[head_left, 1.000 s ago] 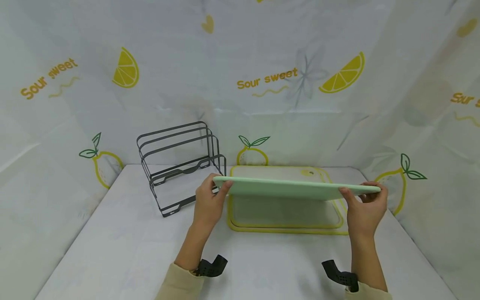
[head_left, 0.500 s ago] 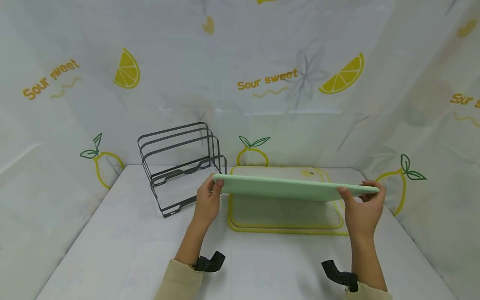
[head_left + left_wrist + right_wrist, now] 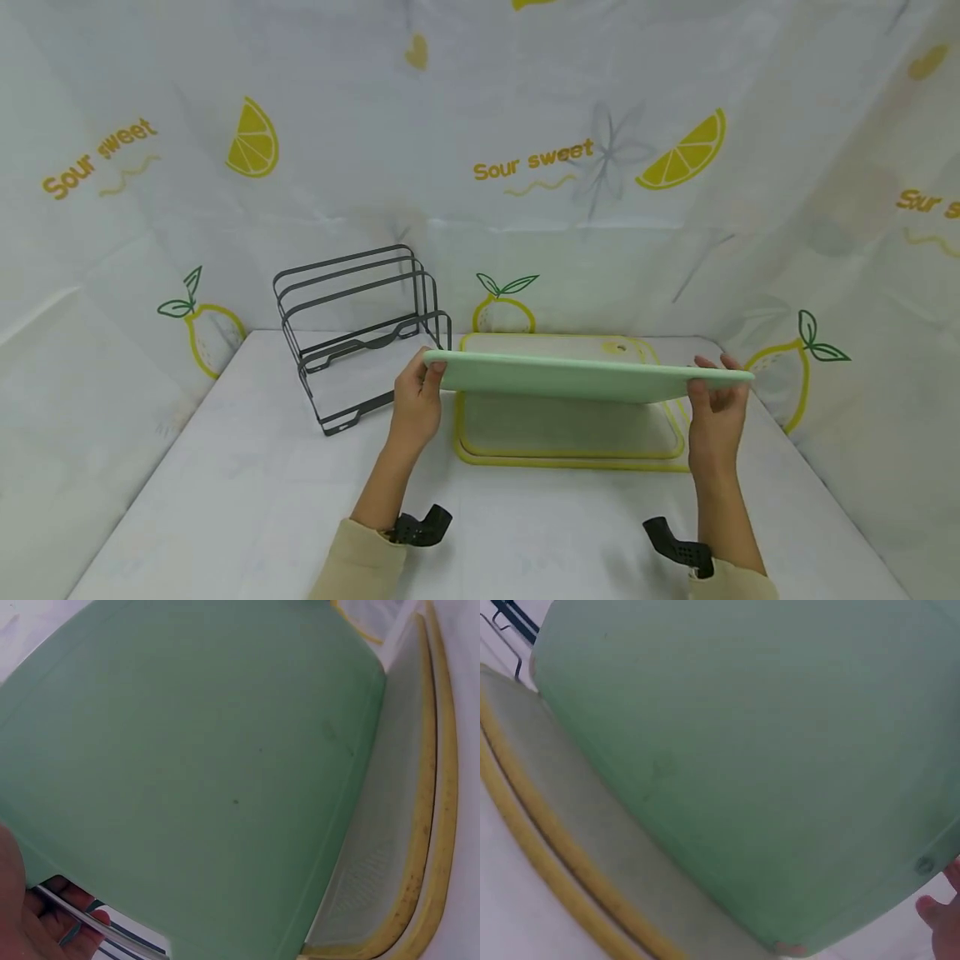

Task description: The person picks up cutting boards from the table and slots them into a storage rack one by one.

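A pale green cutting board is held nearly level above the table, seen almost edge-on in the head view. My left hand grips its left end and my right hand grips its right end. Its green underside fills the left wrist view and also the right wrist view. Below it a yellow-rimmed cutting board lies flat on the table; its rim shows in both wrist views.
A dark wire rack with several upright dividers stands on the table to the left of the boards. A white table is walled in by lemon-print cloth at the back and both sides.
The green board has tipped slightly, showing more of its underside. My right hand has shifted a little left along the right end and its fingers have re-gripped the edge.
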The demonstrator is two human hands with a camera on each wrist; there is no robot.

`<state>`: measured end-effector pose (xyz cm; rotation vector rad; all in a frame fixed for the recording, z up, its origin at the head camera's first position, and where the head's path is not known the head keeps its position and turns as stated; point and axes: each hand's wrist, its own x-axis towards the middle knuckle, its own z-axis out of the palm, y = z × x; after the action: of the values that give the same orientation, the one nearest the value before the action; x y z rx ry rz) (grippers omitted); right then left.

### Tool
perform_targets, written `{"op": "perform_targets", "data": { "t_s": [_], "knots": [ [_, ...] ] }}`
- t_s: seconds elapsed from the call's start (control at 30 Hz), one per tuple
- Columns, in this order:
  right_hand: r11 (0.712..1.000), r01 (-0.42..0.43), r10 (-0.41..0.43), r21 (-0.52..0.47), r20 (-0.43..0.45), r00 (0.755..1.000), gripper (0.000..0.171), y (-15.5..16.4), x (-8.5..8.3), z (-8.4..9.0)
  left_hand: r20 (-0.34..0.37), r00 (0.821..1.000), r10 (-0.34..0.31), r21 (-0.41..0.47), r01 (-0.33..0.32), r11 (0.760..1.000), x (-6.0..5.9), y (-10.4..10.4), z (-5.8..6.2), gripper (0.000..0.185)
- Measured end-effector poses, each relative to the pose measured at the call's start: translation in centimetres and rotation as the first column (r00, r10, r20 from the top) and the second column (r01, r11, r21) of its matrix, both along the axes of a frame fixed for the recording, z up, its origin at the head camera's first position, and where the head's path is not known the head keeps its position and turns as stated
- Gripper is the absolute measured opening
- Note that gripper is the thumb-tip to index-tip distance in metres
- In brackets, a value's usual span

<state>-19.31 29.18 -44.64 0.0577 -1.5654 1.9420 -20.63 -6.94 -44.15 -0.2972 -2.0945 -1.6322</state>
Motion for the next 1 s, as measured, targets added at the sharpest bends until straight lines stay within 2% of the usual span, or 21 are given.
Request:
{"op": "perform_targets", "data": {
  "t_s": [0.1,0.17,0.3,0.63,0.73,0.87,1.0],
  "knots": [
    [0.996,0.023,-0.036,0.088,0.144,0.989,0.035,0.1,-0.2,-0.8,0.001,1.000,0.005,0.006,-0.005,1.000,0.1,0.0,-0.1,0.086],
    [0.989,0.051,-0.078,0.139,0.196,0.978,0.022,0.1,-0.3,-1.0,0.000,1.000,0.006,0.014,-0.006,1.000,0.1,-0.1,-0.2,0.085],
    [0.976,0.105,-0.143,0.189,0.200,0.969,0.007,0.0,-0.5,-0.9,-0.007,1.000,0.002,0.029,-0.002,1.000,0.1,-0.1,-0.3,0.081],
    [0.979,0.097,-0.134,0.178,0.215,0.967,0.010,-0.1,-0.5,-0.7,-0.032,0.999,0.016,0.032,-0.015,0.999,0.4,-0.1,0.1,0.072],
    [0.979,0.094,-0.134,0.179,0.225,0.965,0.013,-0.2,-0.4,-0.4,-0.049,0.999,0.012,0.056,-0.009,0.998,0.3,-0.1,0.1,0.060],
    [0.979,0.097,-0.140,0.181,0.237,0.961,0.015,-0.3,-0.4,0.1,-0.030,1.000,0.002,0.075,0.001,0.997,0.4,-0.1,0.2,0.037],
    [0.971,0.100,-0.156,0.218,0.256,0.954,0.016,-0.4,-0.2,0.4,-0.013,1.000,0.013,0.071,-0.012,0.997,0.4,-0.1,0.3,0.030]
  ]
}}
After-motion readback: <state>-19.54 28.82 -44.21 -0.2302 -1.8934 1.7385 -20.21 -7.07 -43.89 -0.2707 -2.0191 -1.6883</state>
